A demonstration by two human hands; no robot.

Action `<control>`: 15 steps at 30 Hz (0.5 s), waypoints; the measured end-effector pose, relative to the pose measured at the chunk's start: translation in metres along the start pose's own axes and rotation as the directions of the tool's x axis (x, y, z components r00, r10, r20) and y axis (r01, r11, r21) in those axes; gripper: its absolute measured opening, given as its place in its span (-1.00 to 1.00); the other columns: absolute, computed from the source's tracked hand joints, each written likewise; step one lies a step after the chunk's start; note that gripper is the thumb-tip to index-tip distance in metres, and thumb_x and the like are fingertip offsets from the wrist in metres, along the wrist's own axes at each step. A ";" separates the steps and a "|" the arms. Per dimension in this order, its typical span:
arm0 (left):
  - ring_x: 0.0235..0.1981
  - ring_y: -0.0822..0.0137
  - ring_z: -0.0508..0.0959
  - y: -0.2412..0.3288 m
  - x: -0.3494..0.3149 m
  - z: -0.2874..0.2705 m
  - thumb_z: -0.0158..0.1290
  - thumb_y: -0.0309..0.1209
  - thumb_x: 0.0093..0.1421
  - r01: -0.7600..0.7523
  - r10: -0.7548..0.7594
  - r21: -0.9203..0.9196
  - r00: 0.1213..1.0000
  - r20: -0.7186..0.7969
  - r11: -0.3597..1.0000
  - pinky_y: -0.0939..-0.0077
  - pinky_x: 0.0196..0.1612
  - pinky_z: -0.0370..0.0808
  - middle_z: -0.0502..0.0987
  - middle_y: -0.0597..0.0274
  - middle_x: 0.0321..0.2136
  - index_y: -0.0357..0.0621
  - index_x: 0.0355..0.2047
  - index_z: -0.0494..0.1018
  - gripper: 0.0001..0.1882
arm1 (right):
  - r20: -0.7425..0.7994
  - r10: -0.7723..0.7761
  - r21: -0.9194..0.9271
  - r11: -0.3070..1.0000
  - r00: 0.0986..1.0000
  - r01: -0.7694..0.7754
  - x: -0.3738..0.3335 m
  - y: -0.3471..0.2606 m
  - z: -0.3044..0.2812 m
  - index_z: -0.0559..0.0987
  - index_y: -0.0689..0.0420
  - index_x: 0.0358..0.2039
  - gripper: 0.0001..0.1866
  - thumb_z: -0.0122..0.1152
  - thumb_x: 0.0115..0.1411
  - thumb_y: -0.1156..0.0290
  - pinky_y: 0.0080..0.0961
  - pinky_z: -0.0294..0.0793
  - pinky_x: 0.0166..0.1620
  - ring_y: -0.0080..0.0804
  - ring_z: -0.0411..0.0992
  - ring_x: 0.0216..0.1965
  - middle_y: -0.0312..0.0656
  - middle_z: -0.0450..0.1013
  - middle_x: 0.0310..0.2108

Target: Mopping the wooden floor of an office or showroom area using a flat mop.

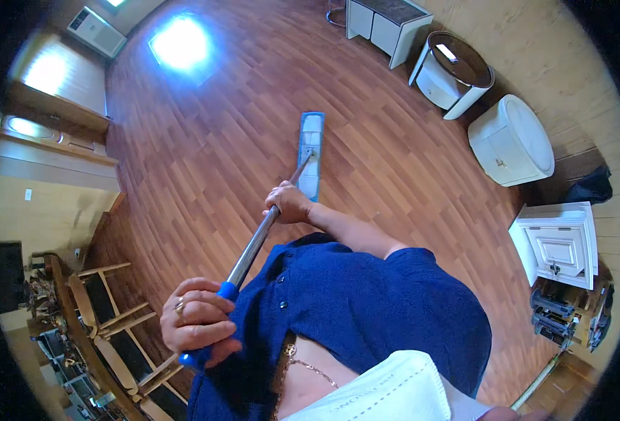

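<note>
A flat mop with a silver pole (pixel 254 247) slants away from my body toward the floor. Its long mop head (pixel 311 130), pale on top with a blue rim, lies on the wood-look floor (pixel 240 133) ahead of me. At the lower left, my left hand (pixel 199 316), with a ring on one finger, is wrapped round the blue grip at the pole's upper end. Farther down, my right hand (pixel 290 203) is closed round the metal pole, its bare forearm coming from the right. The blue grip's end shows below my left hand.
Along the right wall stand a low cabinet (pixel 387 34), an oval-topped side table (pixel 436 88), a round white cabinet (pixel 503 151) and a small white cupboard (pixel 552 249). Wooden chairs (pixel 120 358) and a cluttered counter (pixel 71 316) line the left. Bright light (pixel 181 43) falls on the far floor.
</note>
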State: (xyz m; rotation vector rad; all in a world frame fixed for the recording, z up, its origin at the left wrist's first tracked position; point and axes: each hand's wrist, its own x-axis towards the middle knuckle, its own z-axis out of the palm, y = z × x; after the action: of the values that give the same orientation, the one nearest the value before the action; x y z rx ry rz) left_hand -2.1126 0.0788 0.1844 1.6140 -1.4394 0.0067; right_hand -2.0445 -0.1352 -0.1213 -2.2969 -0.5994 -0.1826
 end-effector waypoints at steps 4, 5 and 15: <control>-0.46 0.26 0.61 -0.030 0.019 -0.006 0.34 -0.28 -0.12 0.002 0.000 -0.127 1.000 0.015 0.992 0.25 -0.25 0.49 0.52 0.28 -0.58 -0.09 -0.43 0.56 -0.73 | -0.048 0.099 -0.088 0.991 0.994 -0.103 -0.016 0.027 -0.028 0.55 -0.02 -0.68 -0.69 0.22 0.01 0.05 -0.23 0.33 -0.25 -0.23 0.50 -0.38 -0.20 0.50 -0.57; -0.46 0.26 0.61 -0.046 0.027 -0.011 0.34 -0.26 -0.10 -0.016 0.032 -0.164 0.995 0.096 0.986 0.25 -0.26 0.48 0.52 0.29 -0.58 -0.10 -0.45 0.57 -0.74 | -0.091 0.115 -0.087 0.989 0.989 -0.123 -0.022 0.036 -0.038 0.54 -0.01 -0.68 -0.69 0.22 0.01 0.05 -0.23 0.33 -0.25 -0.22 0.49 -0.39 -0.20 0.49 -0.57; -0.44 0.24 0.61 -0.193 0.127 0.003 0.32 -0.23 -0.04 -0.161 0.234 -0.512 0.969 0.080 0.844 0.21 -0.25 0.47 0.53 0.27 -0.57 -0.10 -0.52 0.55 -0.75 | -0.340 0.371 -0.149 0.886 0.864 -0.439 -0.053 0.115 -0.110 0.43 0.07 -0.71 -0.66 0.26 0.06 0.17 -0.16 0.28 -0.40 -0.13 0.43 -0.48 -0.14 0.42 -0.64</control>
State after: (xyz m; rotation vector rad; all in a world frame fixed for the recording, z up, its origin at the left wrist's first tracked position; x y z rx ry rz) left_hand -1.9254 -0.0465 0.1345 1.0477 -1.5519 -0.3452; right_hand -2.0320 -0.3022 -0.1308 -2.4834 0.0788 -0.4047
